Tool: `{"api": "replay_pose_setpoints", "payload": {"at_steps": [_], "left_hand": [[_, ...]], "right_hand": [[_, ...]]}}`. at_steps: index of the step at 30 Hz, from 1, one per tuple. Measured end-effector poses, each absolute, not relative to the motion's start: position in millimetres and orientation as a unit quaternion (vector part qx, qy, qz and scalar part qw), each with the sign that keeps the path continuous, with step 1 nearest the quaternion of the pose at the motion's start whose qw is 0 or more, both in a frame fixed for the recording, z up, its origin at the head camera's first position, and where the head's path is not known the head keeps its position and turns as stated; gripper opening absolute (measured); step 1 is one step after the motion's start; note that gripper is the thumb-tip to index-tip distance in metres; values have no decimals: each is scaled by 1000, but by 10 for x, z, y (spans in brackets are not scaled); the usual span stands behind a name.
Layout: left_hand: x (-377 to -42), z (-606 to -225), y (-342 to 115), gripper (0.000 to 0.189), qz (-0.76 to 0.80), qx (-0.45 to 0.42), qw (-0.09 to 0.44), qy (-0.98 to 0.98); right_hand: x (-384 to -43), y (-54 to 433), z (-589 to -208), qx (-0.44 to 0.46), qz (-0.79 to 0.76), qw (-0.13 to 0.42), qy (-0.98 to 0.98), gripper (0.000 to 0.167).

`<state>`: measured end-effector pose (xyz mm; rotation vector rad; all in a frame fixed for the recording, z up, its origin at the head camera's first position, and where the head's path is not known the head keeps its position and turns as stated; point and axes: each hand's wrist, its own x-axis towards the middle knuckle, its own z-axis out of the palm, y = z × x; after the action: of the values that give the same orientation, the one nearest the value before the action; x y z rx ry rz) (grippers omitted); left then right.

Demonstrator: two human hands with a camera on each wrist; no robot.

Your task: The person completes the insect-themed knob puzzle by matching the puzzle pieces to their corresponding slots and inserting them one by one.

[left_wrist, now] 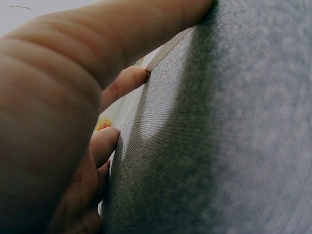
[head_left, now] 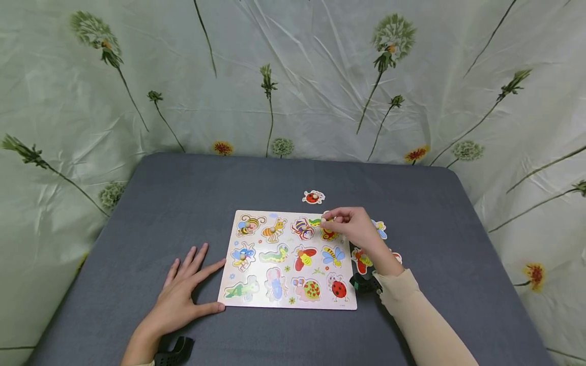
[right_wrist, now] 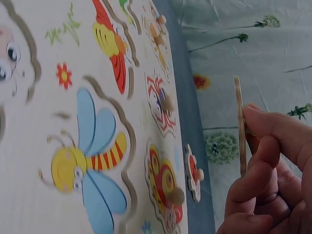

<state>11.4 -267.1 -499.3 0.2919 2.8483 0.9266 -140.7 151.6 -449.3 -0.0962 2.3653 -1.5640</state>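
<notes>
My right hand [head_left: 354, 226] pinches a green caterpillar puzzle piece [head_left: 314, 222] above the board's upper right part. In the right wrist view the piece [right_wrist: 240, 126] is raised off the board and seen edge-on. A wooden insect puzzle board [head_left: 293, 302] lies flat, with knobbed pieces such as the spider [head_left: 303, 229] and butterfly [right_wrist: 163, 180] in its recesses. The caterpillar recess [head_left: 273, 253] in the middle row holds no piece. My left hand [head_left: 180, 290] rests on the table, fingers spread, its thumb and index fingertip at the board's left edge.
A loose ladybug piece [head_left: 313, 197] lies beyond the board. More loose pieces, including a red-winged one [head_left: 361, 261] and a blue-winged one [head_left: 381, 230], lie right of the board, partly hidden by the right arm. Grey cloth covers the table [head_left: 206, 183]; a flowered curtain hangs behind.
</notes>
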Motion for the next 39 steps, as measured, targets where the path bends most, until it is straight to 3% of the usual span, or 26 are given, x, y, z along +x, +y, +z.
{"api": "replay_pose_setpoints", "payload": {"at_steps": [19, 39], "left_hand": [[85, -4980, -2658, 98, 312, 96, 69, 943], [109, -4970, -2659, 97, 312, 90, 69, 943]], "right_hand": [[-1296, 1137, -4548, -58, -547, 158, 820, 16], [-1151, 798, -4643, -74, -562, 177, 805, 13]]}}
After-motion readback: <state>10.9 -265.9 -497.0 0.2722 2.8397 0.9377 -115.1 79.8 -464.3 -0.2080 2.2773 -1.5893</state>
